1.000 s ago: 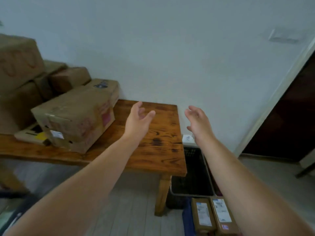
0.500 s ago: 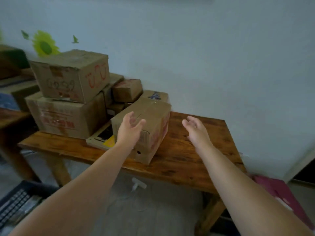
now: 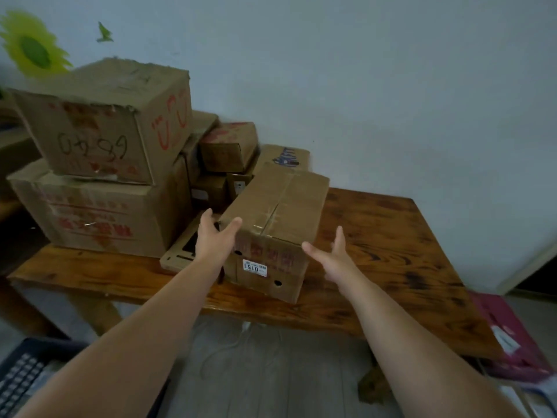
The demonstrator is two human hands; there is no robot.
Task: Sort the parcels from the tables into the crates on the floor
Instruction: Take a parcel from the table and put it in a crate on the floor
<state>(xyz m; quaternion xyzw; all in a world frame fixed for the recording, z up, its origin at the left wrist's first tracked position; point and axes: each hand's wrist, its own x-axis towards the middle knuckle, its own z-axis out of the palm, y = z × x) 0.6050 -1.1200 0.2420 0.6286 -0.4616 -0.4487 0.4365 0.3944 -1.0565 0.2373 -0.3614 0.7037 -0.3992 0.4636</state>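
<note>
Pale wall (image 3: 391,86), wooden table (image 3: 391,236), grey floor (image 3: 271,375)

- Long box (image 3: 271,212) on the surface (image 3: 391,242), near front.
- Left of it, upper box (image 3: 102,122) atop lower box (image 3: 96,215).
- Small boxes (image 3: 226,146) behind.
- Crate (image 3: 21,378) on floor (image 3: 271,372), left.

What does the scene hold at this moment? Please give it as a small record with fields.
setting: wooden table against a pale wall
nearest parcel: long cardboard box at the table's front edge, white sticker on its near end
left hand: open, at the box's near left corner; contact unclear
right hand: open, beside the box's near right corner; not gripping
other parcels: marked box stacked on a larger box; small boxes behind
floor: dark crate at lower left
</note>
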